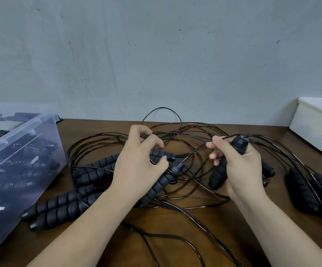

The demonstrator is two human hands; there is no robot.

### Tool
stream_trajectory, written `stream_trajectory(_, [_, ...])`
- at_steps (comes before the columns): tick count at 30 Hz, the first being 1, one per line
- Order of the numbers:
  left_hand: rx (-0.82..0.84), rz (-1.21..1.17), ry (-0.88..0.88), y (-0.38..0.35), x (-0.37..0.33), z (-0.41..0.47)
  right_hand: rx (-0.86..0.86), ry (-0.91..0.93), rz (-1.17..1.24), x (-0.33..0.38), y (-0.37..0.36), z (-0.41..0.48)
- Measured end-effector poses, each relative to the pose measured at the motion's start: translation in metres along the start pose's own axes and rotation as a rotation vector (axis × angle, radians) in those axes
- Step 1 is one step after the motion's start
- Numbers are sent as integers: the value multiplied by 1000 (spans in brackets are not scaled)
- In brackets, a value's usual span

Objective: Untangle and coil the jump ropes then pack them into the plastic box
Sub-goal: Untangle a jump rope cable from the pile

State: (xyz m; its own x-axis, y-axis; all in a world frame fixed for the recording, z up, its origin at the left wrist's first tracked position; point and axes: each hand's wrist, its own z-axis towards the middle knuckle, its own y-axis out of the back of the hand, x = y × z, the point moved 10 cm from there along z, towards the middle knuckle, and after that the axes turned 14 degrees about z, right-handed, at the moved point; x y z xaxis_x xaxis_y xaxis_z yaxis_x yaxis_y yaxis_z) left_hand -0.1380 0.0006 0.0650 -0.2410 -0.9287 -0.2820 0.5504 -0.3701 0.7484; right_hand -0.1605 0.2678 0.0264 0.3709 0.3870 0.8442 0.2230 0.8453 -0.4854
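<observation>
Step in hand: untangling, judged early on; nothing on the surface (204,237) is coiled yet.
Right hand (241,170): grip closed round one foam handle (217,178), held tilted with its cap end up. Its cord runs off to the right.
Left hand (137,166): grip curled, with the fingers apparently hooked round a few strands of the cords (177,132) above the lying handles.
Jump ropes (91,172): heaped at the centre of the surface, cords looped across each other. More handles lie near left and right.
Plastic box (21,151): on the left, just beside the heap, with dark ropes already inside.
Doing it well: follow the held handle's cord strand by strand. Lift the crossing loops with the left hand and pass the handle through rather than pulling.
Risk: tugging would likely tighten the knots and drag neighbouring handles.
</observation>
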Motion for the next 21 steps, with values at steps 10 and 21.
stream_trajectory(10, [148, 158, 102, -16, 25, 0, -133, -5, 14, 5, 26, 17])
stream_trajectory(21, [-231, 331, 198, 42, 34, 8, -76, -74, 4, -7, 14, 9])
